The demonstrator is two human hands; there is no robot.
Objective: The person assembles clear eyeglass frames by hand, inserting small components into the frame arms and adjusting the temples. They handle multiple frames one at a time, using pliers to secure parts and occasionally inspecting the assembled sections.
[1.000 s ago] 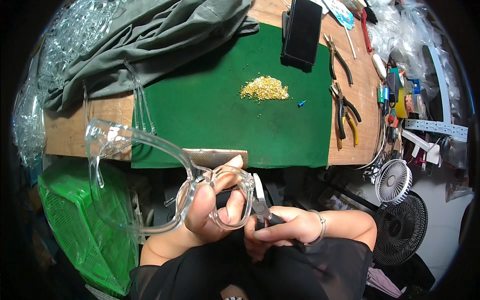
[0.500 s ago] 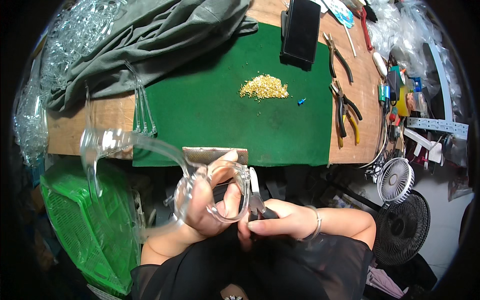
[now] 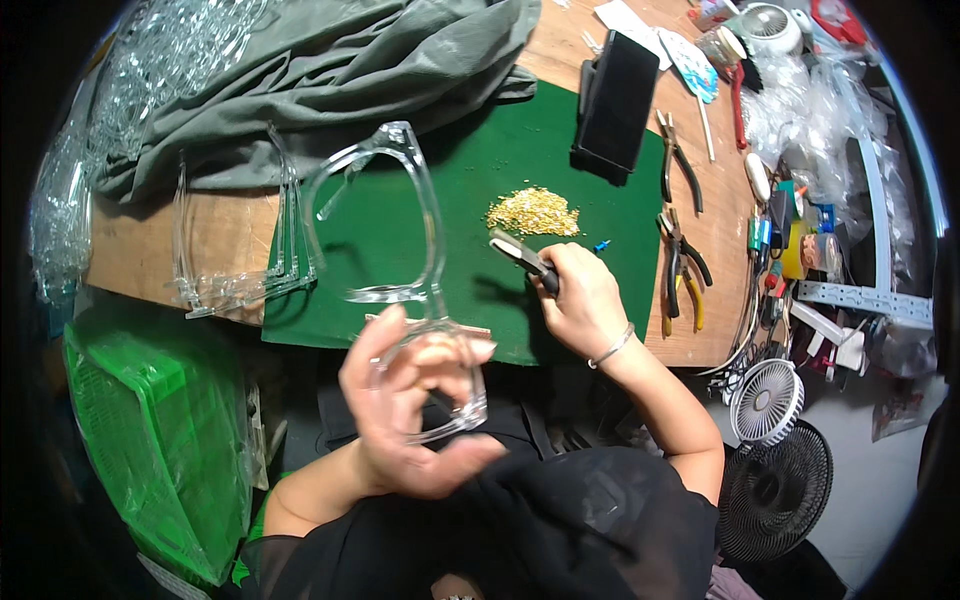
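A green mat (image 3: 540, 140) lies across the bench. In view, the clear eyeglass frame (image 3: 436, 230) overlaps the mat's near edge; its long axis runs away from the person, the far end leaning slightly left. The left hand (image 3: 405, 430) has its fingers clamped on the near rim. The right hand (image 3: 585, 300), fingers closed around the pliers (image 3: 520, 256), points their nose forward and left, near the gold pile (image 3: 535, 212). A small blue piece (image 3: 601, 246) lies just beyond that hand.
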